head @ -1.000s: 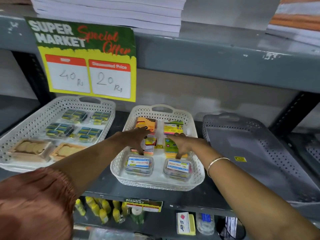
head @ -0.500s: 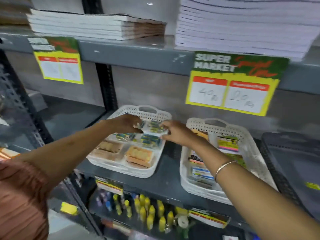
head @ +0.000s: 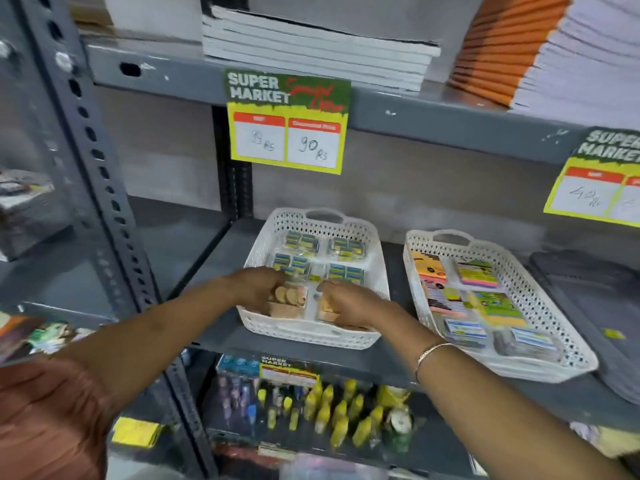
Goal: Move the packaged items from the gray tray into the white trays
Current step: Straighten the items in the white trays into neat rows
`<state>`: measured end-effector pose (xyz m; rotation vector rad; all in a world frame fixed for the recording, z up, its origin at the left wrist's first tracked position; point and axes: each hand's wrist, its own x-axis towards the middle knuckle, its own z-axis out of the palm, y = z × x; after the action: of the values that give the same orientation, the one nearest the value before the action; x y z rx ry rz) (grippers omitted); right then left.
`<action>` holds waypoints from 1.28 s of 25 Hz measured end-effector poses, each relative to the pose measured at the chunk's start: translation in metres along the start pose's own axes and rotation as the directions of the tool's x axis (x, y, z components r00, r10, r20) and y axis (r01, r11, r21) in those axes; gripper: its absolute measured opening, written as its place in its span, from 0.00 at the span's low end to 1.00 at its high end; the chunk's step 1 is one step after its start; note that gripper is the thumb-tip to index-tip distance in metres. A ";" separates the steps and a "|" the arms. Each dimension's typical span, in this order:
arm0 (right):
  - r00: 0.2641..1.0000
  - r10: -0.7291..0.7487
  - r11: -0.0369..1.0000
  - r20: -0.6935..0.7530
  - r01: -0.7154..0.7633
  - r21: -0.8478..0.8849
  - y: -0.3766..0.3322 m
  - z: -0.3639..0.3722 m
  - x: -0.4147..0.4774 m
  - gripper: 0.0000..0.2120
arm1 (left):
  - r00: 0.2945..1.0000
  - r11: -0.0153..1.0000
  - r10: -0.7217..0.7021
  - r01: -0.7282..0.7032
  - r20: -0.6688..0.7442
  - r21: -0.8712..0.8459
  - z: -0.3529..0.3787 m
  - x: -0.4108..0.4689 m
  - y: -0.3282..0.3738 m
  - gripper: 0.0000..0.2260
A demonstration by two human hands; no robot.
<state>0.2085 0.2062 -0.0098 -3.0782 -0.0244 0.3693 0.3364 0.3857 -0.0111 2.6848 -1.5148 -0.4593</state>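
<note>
Left arm: bare forearm stretched forward, rust sleeve bunched at the elbow.
Left hand (head: pixel 258 289): palm down, fingers curled.
Right arm: bare, extended forward, thin bangle at the wrist.
Right hand (head: pixel 349 304): palm down, fingers bent.

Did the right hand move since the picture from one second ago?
Yes. The right hand moved to the left: it was inside the right white tray, and now it is at the front of the left white tray.

Both hands (head: pixel 258 285) now on wooden packs (head: pixel 289 299)
</note>
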 end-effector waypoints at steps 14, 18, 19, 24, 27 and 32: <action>0.966 0.245 0.881 -0.085 -0.185 0.436 0.020 -0.029 0.011 0.35 | 0.996 0.993 -0.066 0.071 0.058 -0.094 -0.014 0.018 -0.006 0.37; 0.959 0.271 0.928 -0.084 -0.237 0.287 0.046 -0.020 0.036 0.34 | 0.993 0.986 -0.086 0.074 -0.076 -0.147 -0.027 0.045 -0.013 0.26; 0.965 0.260 0.937 -0.043 -0.241 0.253 0.048 -0.014 0.040 0.35 | 0.992 0.986 -0.096 0.083 -0.079 -0.147 -0.027 0.051 -0.014 0.27; 0.966 0.251 0.936 0.058 -0.257 0.240 0.060 -0.002 0.062 0.39 | 0.999 0.996 -0.041 0.039 -0.024 -0.079 -0.012 0.079 -0.026 0.37; 0.974 0.216 0.944 0.064 -0.225 0.240 0.061 -0.004 0.068 0.42 | 1.000 0.999 -0.020 0.019 -0.021 -0.048 -0.008 0.086 -0.031 0.34; 0.970 0.233 0.942 0.065 -0.242 0.234 0.060 -0.001 0.070 0.42 | 0.999 1.000 -0.001 -0.001 -0.052 -0.021 -0.008 0.087 -0.030 0.32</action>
<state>0.2776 0.1477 -0.0277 -2.8371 0.3663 0.4040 0.4058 0.3278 -0.0299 2.6590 -1.4880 -0.3996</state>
